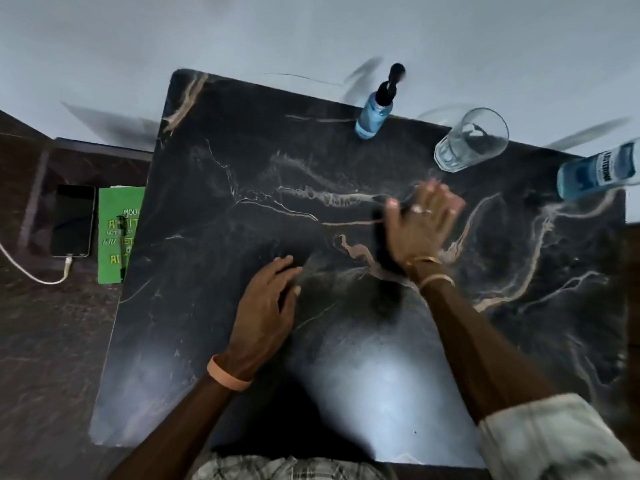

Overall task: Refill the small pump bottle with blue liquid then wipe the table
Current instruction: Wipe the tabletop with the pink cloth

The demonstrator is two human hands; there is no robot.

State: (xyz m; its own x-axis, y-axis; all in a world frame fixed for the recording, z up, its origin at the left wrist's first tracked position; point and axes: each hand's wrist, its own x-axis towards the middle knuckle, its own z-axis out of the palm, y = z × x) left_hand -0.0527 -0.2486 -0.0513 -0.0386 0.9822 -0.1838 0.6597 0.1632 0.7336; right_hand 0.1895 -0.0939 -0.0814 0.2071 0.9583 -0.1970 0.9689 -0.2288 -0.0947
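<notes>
**Small bottle, easily tipped**

The pump bottle [375,114] stands at the marble table's [214,188] far edge, with blue liquid inside. It looks light and tippy, so I'd grip the body, not the pump. Both hands are empty: the left hand [268,299] lies flat, the right hand [420,223] is straight-fingered and blurred.

Small pump bottle [374,114], blue liquid inside, upright, far edge of table [242,271]

– What colours lie under the fingers of the left hand [266,306]?
– The table [225,174]: black marble, tan and white veins.
– Beyond the fingertips of the right hand [420,230]?
– A pump bottle [372,117], blue liquid, black pump; a clear glass [471,143]; a blue mouthwash bottle [599,174].
– Left of the left fingers?
– A green notebook [114,237], yellow-and-white lettering.
</notes>
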